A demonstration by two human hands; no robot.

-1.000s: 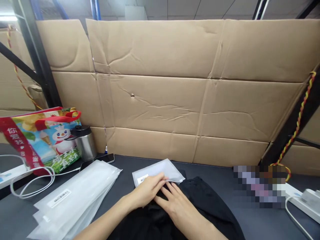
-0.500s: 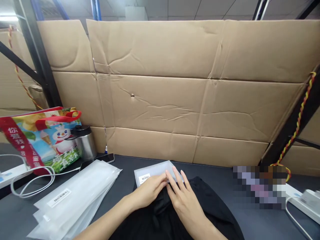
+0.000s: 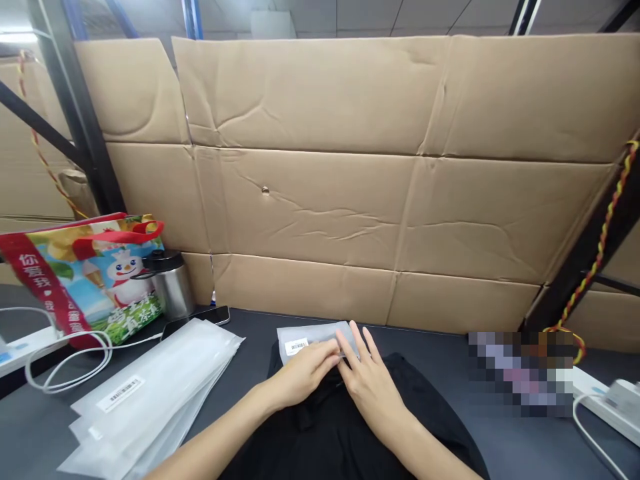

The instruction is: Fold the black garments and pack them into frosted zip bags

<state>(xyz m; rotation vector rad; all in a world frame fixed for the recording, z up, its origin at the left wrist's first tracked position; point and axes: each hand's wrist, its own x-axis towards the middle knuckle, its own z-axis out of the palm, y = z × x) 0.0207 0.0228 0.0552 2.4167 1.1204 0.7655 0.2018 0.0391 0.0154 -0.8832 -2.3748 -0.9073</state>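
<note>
Head view: Shows frosted bag point(image 3: 316, 331) near tabletop's point(image 3: 253, 350) far edge, against black fabric point(image 3: 320, 443). Bunches left hand point(image 3: 304, 371) at bag's near side; cannot tell whether pinched. Fans right hand point(image 3: 369, 387) wide over right end. Best to keep film flat, pressing evenly.

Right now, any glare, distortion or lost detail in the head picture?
Head view: a light strip glares at upper left; a metal post slants there, perhaps from lens distortion; the black fabric loses detail in darkness; pixelation masks a patch at right.
</note>
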